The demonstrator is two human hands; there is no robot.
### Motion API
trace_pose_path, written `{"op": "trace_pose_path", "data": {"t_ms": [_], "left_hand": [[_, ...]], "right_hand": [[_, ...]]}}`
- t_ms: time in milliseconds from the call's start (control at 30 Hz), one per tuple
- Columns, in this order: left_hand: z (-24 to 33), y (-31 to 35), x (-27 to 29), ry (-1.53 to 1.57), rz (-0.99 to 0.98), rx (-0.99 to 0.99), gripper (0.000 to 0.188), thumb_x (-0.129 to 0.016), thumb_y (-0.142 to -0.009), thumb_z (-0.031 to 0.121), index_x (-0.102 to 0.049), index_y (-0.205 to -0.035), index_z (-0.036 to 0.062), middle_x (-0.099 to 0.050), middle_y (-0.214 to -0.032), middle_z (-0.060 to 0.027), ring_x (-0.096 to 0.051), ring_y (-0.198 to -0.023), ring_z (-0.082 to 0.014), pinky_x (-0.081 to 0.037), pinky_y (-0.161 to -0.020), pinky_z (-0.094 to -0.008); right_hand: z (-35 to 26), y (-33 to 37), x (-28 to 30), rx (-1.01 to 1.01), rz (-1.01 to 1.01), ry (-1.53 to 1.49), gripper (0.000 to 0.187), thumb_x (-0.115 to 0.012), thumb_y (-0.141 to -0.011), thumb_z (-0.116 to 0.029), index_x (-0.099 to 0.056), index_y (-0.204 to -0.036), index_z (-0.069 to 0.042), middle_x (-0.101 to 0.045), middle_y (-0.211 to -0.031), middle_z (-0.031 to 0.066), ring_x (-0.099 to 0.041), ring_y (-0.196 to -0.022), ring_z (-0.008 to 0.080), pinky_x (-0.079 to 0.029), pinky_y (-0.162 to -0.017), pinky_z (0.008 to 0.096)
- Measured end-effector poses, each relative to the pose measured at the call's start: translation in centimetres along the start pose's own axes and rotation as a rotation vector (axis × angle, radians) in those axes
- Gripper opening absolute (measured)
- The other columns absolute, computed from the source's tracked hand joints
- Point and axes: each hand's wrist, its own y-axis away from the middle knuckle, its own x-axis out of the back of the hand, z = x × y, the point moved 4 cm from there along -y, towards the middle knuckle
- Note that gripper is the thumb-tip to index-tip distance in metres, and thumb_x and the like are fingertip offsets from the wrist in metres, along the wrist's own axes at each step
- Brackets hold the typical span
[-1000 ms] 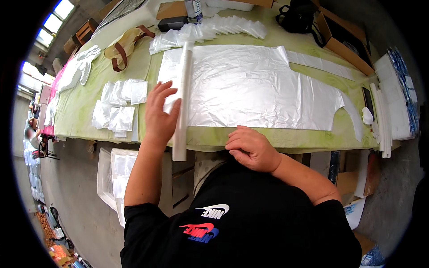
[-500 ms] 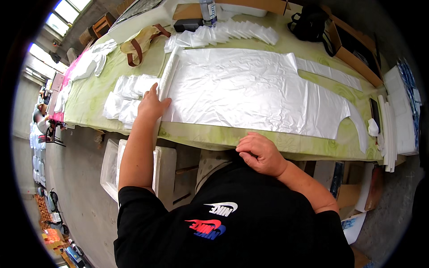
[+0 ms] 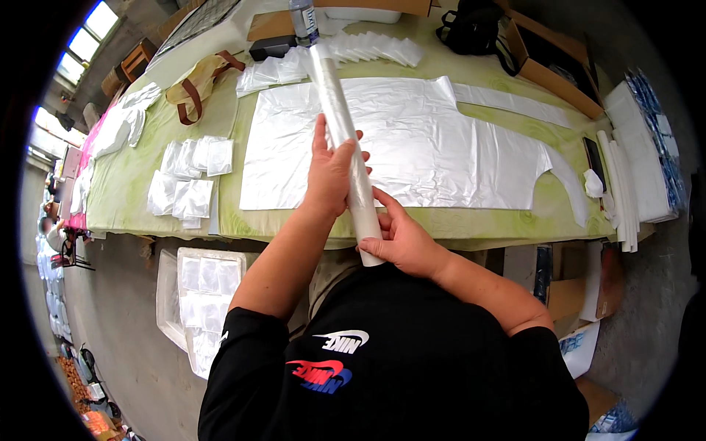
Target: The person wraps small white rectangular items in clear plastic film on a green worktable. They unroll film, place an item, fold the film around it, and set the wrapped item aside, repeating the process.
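A long, shiny white tube [image 3: 344, 132] is held up in front of my body, slanting over the table's front edge. My left hand [image 3: 332, 173] wraps round its middle. Near its lower end, my right hand [image 3: 404, 237] grips it with thumb and fingers. Beneath and beyond the tube, a thin white plastic apron [image 3: 419, 154] lies spread on the table, lightly creased, its long strap and curved tie reaching right. The tube covers a strip of the apron. Left of it sit several small folded plastic packets [image 3: 187, 198] in two groups.
A row of folded packets [image 3: 375, 48] runs along the back by a bottle [image 3: 303, 22] and a dark case [image 3: 272, 48]. A black bag [image 3: 471, 29] and cardboard box [image 3: 551, 66] stand back right. White tubes [image 3: 621, 191] lie at the right edge. Below left is a packet-filled bin [image 3: 209, 294].
The tube has been lifted from the apron's left edge and brought right, upright before me. My right hand, closed near my waist before, now grips its lower end.
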Motion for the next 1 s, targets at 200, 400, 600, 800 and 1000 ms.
{"op": "trace_pose_path", "data": {"t_ms": [200,400,600,800,1000], "left_hand": [[-0.8,-0.2,-3.1,-0.031,-0.168,-0.028,0.078,-0.051,-0.102,0.013,-0.007,-0.164,0.0285,-0.049,-0.138,-0.0127,-0.064,-0.111,-0.0271,-0.060,-0.082,-0.0414],[-1.7,-0.9,-3.1,0.175,-0.280,0.064,0.056,-0.040,-0.105,0.022,-0.031,-0.160,0.0253,-0.042,-0.148,-0.0119,-0.059,-0.124,-0.0312,-0.057,-0.092,-0.0467],[-1.8,-0.9,-4.2,0.037,-0.090,0.067,0.064,-0.051,-0.099,0.008,-0.035,-0.159,0.0246,-0.044,-0.142,-0.0109,-0.061,-0.109,-0.0234,-0.059,-0.081,-0.0391],[-1.5,-5.4,-4.6,-0.017,0.023,0.070,0.069,-0.050,-0.096,0.001,-0.035,-0.158,0.0265,-0.047,-0.134,-0.0117,-0.060,-0.100,-0.0204,-0.058,-0.079,-0.0401],[-1.5,-10.3,-1.9,0.151,0.122,0.023,0.070,-0.050,-0.094,-0.002,-0.033,-0.159,0.0195,-0.048,-0.136,-0.0133,-0.060,-0.101,-0.0227,-0.057,-0.080,-0.0416]], "right_hand": [[0.6,0.6,1.4,-0.091,-0.027,-0.341,0.072,-0.059,-0.089,-0.002,-0.028,-0.154,-0.006,-0.060,-0.124,0.0184,-0.070,-0.096,0.0273,-0.059,-0.089,0.0430],[0.3,1.9,2.4,-0.093,-0.061,-0.540,0.070,-0.061,-0.085,-0.006,-0.033,-0.150,-0.003,-0.062,-0.119,0.0195,-0.070,-0.092,0.0294,-0.060,-0.087,0.0462],[1.0,1.8,2.9,-0.144,-0.105,-0.595,0.065,-0.060,-0.086,-0.011,-0.036,-0.145,-0.002,-0.063,-0.111,0.0180,-0.069,-0.089,0.0295,-0.060,-0.080,0.0437],[-0.3,2.9,4.2,-0.125,0.049,-0.463,0.065,-0.057,-0.090,-0.013,-0.033,-0.150,-0.005,-0.061,-0.100,0.0138,-0.063,-0.075,0.0224,-0.055,-0.067,0.0364],[-2.7,11.8,7.0,-0.330,0.132,-0.093,0.074,-0.066,-0.088,-0.017,-0.032,-0.153,-0.003,-0.063,-0.097,0.0106,-0.063,-0.069,0.0169,-0.053,-0.063,0.0311]]}}
